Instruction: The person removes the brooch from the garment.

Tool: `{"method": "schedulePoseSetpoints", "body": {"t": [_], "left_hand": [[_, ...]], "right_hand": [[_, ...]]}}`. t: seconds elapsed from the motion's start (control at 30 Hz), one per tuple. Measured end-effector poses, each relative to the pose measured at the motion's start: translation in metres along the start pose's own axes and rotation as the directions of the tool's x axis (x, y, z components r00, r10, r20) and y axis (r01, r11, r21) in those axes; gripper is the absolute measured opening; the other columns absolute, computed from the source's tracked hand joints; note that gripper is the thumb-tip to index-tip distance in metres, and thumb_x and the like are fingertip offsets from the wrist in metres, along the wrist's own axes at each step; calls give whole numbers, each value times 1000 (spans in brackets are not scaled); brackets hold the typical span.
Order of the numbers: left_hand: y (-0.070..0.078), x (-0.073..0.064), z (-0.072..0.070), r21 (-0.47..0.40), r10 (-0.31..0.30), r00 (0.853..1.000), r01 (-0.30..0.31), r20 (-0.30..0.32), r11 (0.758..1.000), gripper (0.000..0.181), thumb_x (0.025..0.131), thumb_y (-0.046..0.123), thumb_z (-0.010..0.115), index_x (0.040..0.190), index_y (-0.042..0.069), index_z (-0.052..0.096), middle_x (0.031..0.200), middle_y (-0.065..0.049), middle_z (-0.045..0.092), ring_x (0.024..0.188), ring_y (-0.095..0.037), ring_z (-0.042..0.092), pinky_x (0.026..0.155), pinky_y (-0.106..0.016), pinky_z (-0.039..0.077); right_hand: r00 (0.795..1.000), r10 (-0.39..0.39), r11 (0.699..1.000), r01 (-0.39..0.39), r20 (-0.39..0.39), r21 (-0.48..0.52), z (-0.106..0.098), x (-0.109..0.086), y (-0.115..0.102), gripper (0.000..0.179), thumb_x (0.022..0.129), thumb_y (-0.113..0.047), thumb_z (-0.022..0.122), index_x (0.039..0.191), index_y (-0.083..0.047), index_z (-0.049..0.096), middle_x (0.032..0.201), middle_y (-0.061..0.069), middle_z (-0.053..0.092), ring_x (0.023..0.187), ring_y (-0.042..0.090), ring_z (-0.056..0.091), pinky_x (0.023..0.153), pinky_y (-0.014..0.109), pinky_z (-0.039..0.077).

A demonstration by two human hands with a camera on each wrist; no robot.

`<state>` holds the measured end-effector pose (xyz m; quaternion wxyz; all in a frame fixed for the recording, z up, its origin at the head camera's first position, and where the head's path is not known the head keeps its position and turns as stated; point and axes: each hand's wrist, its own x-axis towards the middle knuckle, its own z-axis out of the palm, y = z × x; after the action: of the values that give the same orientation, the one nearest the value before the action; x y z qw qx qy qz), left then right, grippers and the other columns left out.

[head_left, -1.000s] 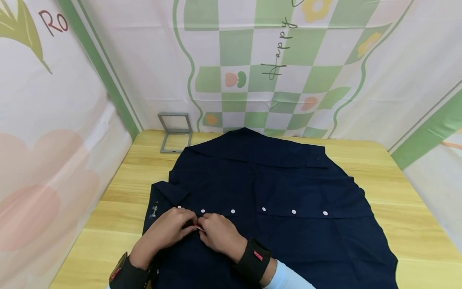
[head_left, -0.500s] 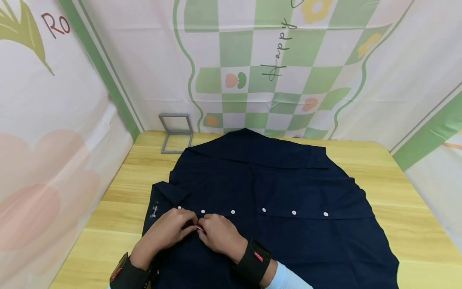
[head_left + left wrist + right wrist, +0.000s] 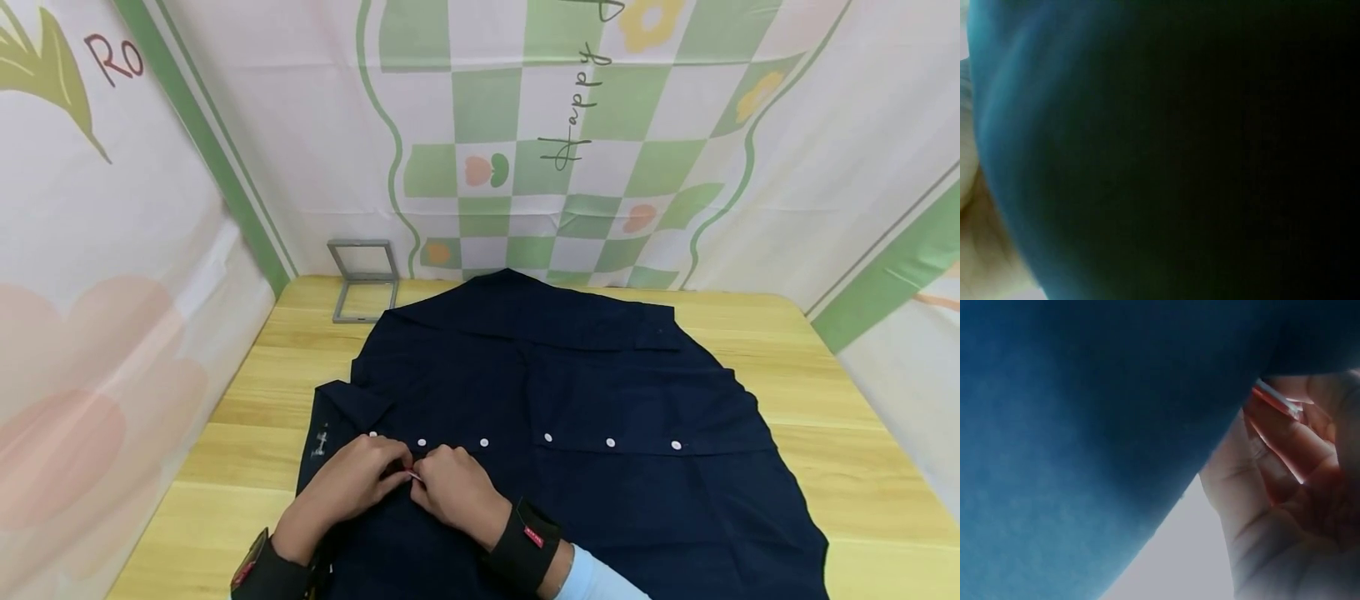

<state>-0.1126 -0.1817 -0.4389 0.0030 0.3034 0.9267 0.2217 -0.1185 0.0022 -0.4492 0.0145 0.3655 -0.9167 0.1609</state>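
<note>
A dark navy shirt [image 3: 600,392] with a row of white buttons [image 3: 483,442] lies spread over the table. Over its front, near the collar [image 3: 363,404], my left hand [image 3: 352,479] and right hand [image 3: 457,487] meet fingertip to fingertip. Between them they pinch a small thin red-and-white piece, whose kind I cannot tell. In the right wrist view this thin piece [image 3: 1279,398] shows edge-on among curled fingers [image 3: 1291,437], beside a fold of shirt cloth [image 3: 1116,425]. Dark cloth [image 3: 1147,150] fills most of the left wrist view.
A grey hinged frame [image 3: 365,282] stands open at the back left of the wooden table [image 3: 232,450]. Something silvery [image 3: 321,440] sits on the shirt's left end. Printed cloth walls [image 3: 487,108] rise behind and at the sides.
Both hands stay at the same spot on the shirt. Their fingertips shift slightly, and less of the red-and-white piece shows now. The head view tilts a little.
</note>
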Motion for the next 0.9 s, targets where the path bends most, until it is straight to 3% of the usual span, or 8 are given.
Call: {"method": "schedulePoseSetpoints", "body": {"t": [0.23,0.9], "left_hand": [[-1,2,1,5,22,1000,-22,-11,1000,7,87,15,75,87,19,69,85,10,68,78,-4,63,74,-26,52],[0,1,1,-20,-18,1000,18,6,1000,8,86,13,75,86,19,70,83,9,69,77,-4,63,71,-24,53]], "right_hand": [[1000,-15,999,14,-18,-35,-3,0,0,41,86,-15,67,53,-20,44,52,-8,45,39,-2,32,39,11,25],[1000,-12,999,13,1,-32,-1,1,-1,42,85,-13,68,52,-19,43,50,-8,42,38,-1,31,38,11,23]]}}
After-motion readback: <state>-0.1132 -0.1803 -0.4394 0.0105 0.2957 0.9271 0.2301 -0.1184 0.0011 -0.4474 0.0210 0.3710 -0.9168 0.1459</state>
